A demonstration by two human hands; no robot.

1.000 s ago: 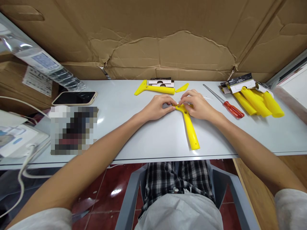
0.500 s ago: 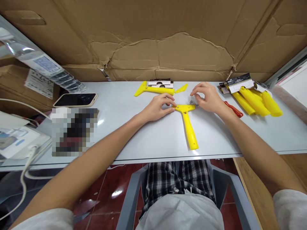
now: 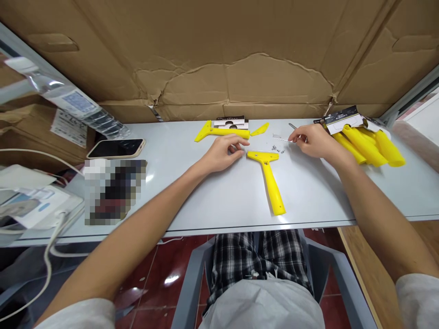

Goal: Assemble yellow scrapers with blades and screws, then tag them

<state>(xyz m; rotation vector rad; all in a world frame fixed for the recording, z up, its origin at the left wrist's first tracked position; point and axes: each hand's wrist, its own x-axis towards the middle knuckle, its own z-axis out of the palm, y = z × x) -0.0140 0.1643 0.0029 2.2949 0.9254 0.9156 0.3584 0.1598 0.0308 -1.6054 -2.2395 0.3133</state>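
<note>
A yellow scraper (image 3: pixel 269 178) lies on the desk between my hands, its wide head facing away and its handle pointing toward me. My left hand (image 3: pixel 223 153) rests just left of that head, fingers loosely curved and apart, holding nothing. To the right, my right hand (image 3: pixel 310 140) is closed low over the desk, its fingertips at a thin metal strip (image 3: pixel 284 139). A metal shaft (image 3: pixel 292 126) sticks out beside its index finger; the rest is hidden under the hand, so what the fingers grip is unclear. Several small screws or nuts (image 3: pixel 275 148) lie near the scraper head.
Behind lie another yellow scraper (image 3: pixel 226 132), a loose yellow piece (image 3: pixel 259 129) and black-and-white packaging (image 3: pixel 231 122). Several yellow handles (image 3: pixel 360 141) are piled at right. A phone (image 3: pixel 116 148), a leaning water bottle (image 3: pixel 75 103) and white cables (image 3: pixel 48 256) occupy the left.
My right hand has moved right, uncovering the small metal parts and thin strip; the red-handled tool is now hidden beneath it. My left hand has come off the scraper head.
</note>
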